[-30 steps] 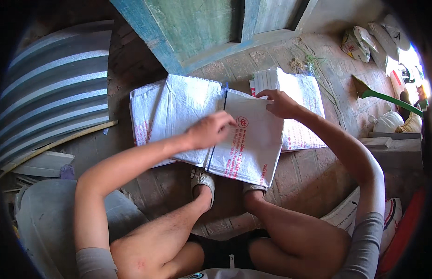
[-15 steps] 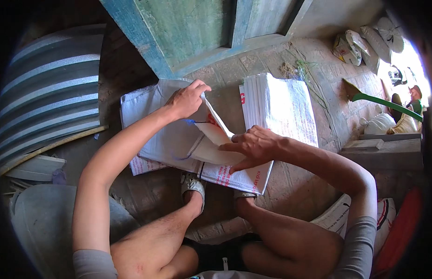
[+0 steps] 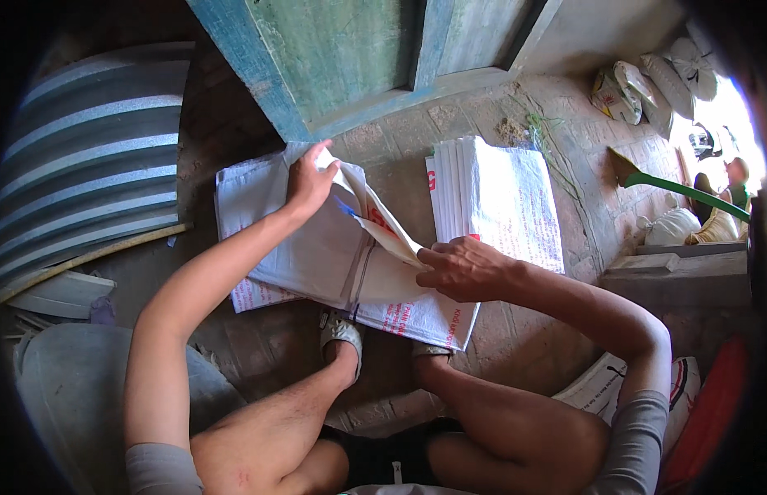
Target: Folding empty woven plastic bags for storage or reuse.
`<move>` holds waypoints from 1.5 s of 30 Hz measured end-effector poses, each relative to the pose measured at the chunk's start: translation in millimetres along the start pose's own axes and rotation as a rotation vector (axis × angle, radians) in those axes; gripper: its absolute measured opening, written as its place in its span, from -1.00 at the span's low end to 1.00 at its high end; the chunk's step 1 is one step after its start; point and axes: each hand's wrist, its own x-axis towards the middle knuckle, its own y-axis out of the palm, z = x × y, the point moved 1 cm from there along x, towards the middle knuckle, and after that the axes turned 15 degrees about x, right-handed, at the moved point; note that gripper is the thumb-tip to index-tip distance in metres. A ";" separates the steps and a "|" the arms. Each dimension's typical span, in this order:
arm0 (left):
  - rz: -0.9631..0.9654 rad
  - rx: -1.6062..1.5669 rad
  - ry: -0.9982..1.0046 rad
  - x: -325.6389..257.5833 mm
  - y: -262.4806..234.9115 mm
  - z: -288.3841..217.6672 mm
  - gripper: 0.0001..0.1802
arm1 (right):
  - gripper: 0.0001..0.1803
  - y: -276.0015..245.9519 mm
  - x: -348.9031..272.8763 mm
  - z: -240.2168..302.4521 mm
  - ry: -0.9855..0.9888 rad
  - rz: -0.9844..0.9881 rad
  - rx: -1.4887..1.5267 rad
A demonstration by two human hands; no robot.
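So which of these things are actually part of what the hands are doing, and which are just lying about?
In use:
- white woven sack, being folded on the brick floor
- left hand, gripping its far edge
- right hand, pinching the fold
- stack of folded sacks beside it

Lying about:
- corrugated metal sheet
- green-handled tool
- filled sacks by the wall
- blue-green door

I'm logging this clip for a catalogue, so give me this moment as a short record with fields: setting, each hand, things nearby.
setting: person seated low over a brick floor, feet in sandals
left hand: left hand grips the far edge of a white woven sack, lifting it
right hand: right hand pinches the raised fold of the same sack
nearby: stack of white sacks to the right; corrugated metal sheet to the left; blue-green door frame ahead
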 end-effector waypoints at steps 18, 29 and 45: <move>-0.007 -0.218 -0.249 7.3 -83.8 209.9 -0.65 | -0.82 -88.1 -55.1 12.8 0.477 -0.119 -0.214; 0.201 -0.244 -0.066 -3.7 -151.1 72.7 -0.68 | -0.71 -104.3 -148.6 18.4 0.907 -0.423 1.037; 0.374 -0.260 -0.253 -35.6 -391.0 97.6 -0.72 | -0.55 -256.6 -294.1 89.3 0.764 -0.270 0.189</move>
